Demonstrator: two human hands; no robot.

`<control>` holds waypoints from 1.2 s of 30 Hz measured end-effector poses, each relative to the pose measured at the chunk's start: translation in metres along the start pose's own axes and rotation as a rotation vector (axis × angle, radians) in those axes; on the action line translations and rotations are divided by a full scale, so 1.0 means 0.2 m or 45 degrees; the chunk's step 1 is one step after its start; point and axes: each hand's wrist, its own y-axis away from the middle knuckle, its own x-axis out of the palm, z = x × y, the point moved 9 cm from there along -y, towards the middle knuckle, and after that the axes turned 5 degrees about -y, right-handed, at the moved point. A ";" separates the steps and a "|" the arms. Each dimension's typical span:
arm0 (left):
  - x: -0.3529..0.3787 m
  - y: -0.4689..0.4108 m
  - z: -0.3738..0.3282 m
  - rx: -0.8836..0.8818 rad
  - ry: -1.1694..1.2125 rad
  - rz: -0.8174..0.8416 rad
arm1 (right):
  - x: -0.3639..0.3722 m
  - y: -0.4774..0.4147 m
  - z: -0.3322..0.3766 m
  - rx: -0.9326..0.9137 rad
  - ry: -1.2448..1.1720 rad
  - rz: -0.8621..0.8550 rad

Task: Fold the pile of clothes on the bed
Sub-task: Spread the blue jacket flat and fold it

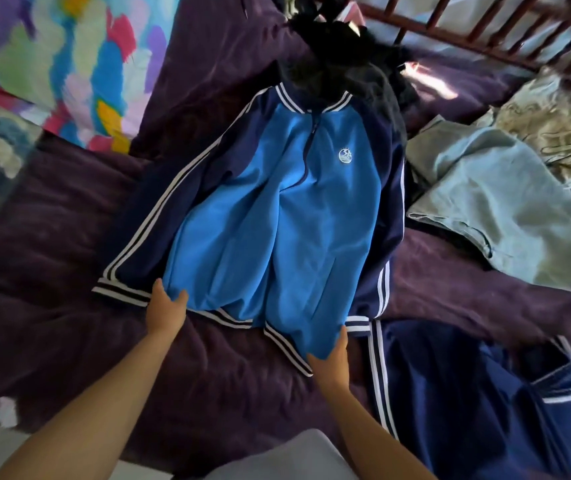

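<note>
Lying face up on the bed (pixel 52 271), the blue jacket (pixel 266 220) is stretched with its long axis running away from the hands, collar far, hem nearest. The hem is pinched by the right hand (pixel 332 356). Its left corner is touched by the left hand (pixel 166 308), but whether it is gripped cannot be told.

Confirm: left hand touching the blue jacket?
Touching. Head view shows the left hand on the blue jacket at its striped hem, fabric sitting between thumb and fingers, no gap.
</note>
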 end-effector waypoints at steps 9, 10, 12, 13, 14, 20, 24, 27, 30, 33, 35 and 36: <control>-0.01 -0.01 -0.01 0.101 0.047 0.062 | -0.07 0.03 -0.01 0.045 -0.115 -0.098; -0.01 -0.01 -0.03 0.130 0.081 0.059 | -0.09 0.05 0.00 0.036 -0.128 -0.120; -0.03 0.01 -0.07 0.164 0.185 0.048 | -0.13 0.08 0.04 0.001 -0.162 -0.184; -0.06 0.03 -0.09 0.171 0.243 0.037 | -0.16 0.10 0.05 -0.021 -0.186 -0.228; -0.08 0.05 -0.12 0.183 0.295 0.021 | -0.19 0.12 0.07 -0.045 -0.207 -0.277; -0.26 0.16 -0.16 0.283 0.294 -0.183 | -0.34 0.28 0.16 -0.153 -0.381 -0.451; -0.42 0.25 -0.13 0.258 0.228 -0.260 | -0.48 0.43 0.20 -0.234 -0.545 -0.542; -0.61 0.26 -0.11 0.225 0.200 -0.312 | -0.59 0.55 0.20 -0.262 -0.684 -0.634; -0.82 0.30 -0.12 0.242 0.167 -0.359 | -0.68 0.63 0.20 -0.299 -0.785 -0.666; -0.94 0.34 -0.12 0.245 0.138 -0.387 | -0.71 0.70 0.23 -0.355 -0.838 -0.662; -0.96 0.35 -0.11 0.267 0.088 -0.384 | -0.68 0.74 0.24 -0.370 -0.838 -0.612; -0.96 0.36 -0.10 0.268 0.067 -0.380 | -0.64 0.74 0.24 -0.366 -0.838 -0.585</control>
